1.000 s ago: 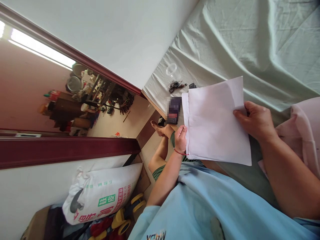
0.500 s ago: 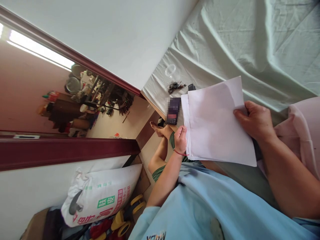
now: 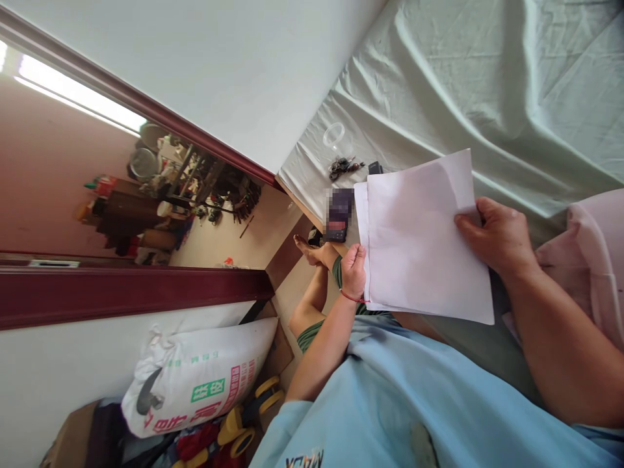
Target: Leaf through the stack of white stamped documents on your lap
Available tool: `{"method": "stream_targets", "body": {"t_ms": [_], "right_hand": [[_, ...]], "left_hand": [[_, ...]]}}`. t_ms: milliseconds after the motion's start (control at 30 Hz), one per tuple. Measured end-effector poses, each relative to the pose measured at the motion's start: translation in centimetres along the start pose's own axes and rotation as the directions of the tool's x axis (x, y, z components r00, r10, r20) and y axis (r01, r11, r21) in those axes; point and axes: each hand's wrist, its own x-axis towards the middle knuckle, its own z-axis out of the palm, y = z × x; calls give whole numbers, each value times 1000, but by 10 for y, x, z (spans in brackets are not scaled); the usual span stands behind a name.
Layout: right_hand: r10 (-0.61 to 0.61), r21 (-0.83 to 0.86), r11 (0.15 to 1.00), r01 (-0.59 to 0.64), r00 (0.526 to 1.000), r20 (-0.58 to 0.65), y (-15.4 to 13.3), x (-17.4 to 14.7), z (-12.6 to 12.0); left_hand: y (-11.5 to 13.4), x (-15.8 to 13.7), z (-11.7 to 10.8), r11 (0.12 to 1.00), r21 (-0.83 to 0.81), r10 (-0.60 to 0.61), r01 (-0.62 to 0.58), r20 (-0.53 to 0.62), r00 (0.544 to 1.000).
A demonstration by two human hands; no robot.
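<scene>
Several white sheets of paper (image 3: 424, 240) lie stacked, slightly out of line, between my two hands above my lap. My left hand (image 3: 353, 270), with a red cord at the wrist, is closed on the left edge of the sheets. At the right edge, my right hand (image 3: 497, 234) pinches the paper with the thumb on top; its other fingers are mostly hidden. Just left of the paper, a dark, partly blurred-out device (image 3: 338, 218) rests on the bed. A small black object (image 3: 374, 168) sits by the paper's upper left corner.
Pale green bedding (image 3: 439, 84) covers the bed. A clear plastic cup (image 3: 335, 136) and a tangled dark cable (image 3: 342, 167) lie near its edge. Pink cloth (image 3: 585, 253) is at the right. A white printed sack (image 3: 195, 377) stands at lower left, below a doorway (image 3: 121, 289).
The lower right corner of the paper has shifted slightly left. Both hands keep their grip on the sheets, and the view has moved very little.
</scene>
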Motion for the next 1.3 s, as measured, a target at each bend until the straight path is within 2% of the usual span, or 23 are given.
{"method": "stream_targets", "body": {"t_ms": [200, 400, 533, 933, 1100, 1300], "right_hand": [[-11, -35, 999, 9, 998, -58, 6, 3, 2], [8, 3, 1000, -7, 972, -236, 17, 8, 3], [8, 28, 1000, 0, 956, -294, 13, 7, 1], [-1, 54, 998, 14, 973, -231, 10, 6, 1], [0, 66, 998, 14, 978, -207, 16, 7, 3], [11, 66, 998, 2, 979, -203, 23, 8, 7]], "left_hand": [[0, 1, 0, 999, 29, 16, -16, 12, 1000], [-3, 3, -1, 999, 39, 4, -3, -15, 1000], [-8, 4, -3, 999, 40, 4, -3, -14, 1000], [-2, 4, -5, 998, 65, 25, -27, 34, 999], [0, 2, -2, 976, 196, 98, -94, -10, 995], [3, -3, 5, 893, 392, 264, -223, -53, 963]]}}
